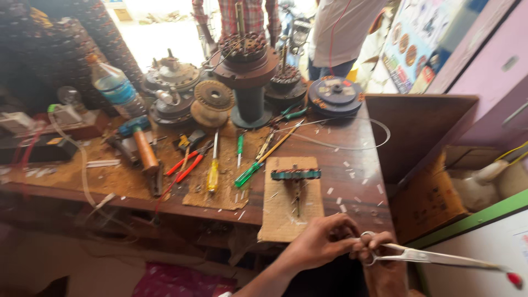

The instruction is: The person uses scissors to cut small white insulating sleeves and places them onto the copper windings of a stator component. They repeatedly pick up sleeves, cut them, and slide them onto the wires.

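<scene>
My left hand reaches in from the bottom edge and grips the handle loops of a pair of metal scissors. The long blades point right and slightly down, past the table's corner, and end in a red tip. The hand hovers just off the front right corner of the wooden table. The thing nearest to it is a cardboard piece with a small green-wound coil part lying on it. My right hand is out of view.
Screwdrivers, red-handled pliers, a hammer and a plastic bottle lie on the table. Several motor stators and rotors stand along the back. Two people stand behind them. An open carton sits to the right.
</scene>
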Demonstrator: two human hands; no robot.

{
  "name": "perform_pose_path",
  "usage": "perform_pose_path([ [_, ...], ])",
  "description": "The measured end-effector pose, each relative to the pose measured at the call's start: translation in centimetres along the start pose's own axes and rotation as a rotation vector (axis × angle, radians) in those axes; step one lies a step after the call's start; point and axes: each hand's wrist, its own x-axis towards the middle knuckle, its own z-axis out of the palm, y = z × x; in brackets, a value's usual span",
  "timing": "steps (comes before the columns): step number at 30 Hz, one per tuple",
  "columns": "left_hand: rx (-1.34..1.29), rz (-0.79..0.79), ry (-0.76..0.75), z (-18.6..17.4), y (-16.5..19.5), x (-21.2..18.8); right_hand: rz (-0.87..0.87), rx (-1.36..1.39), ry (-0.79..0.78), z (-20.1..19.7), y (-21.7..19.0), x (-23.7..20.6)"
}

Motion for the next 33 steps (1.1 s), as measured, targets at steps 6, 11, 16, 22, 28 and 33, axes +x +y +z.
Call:
perform_pose_path([
  [6,-0.176,0.032,0.018,0.1,-0.5,-0.3,-0.178,-0.216,0.111,1.7,0.8,-0.9],
  [11,0.26,0.275,0.008,-1.0,1.2,-1.9,-0.003,-0.29,0.146,1.7,1.1,-1.6],
  [16,0.383,0.362,-0.112,-1.7,2.4,-2.6,0.142,-0.306,0.105,1.2,1.0,-2.0],
  [22,0.274,0.223,-0.067,-1.9,3.4,-3.0,-0.078,-0.236,-0.022,1.0,0.2,-2.7],
  [28,0.395,0.299,0.053,0.6,4.1,-1.9,-0.017,-0.907,0.21,2.3,-1.2,-2.8],
  [33,0.403,0.319,0.091,1.1,3.6,-2.2,0.194,-0.732,0.312,3.5,-1.4,-2.5],
])
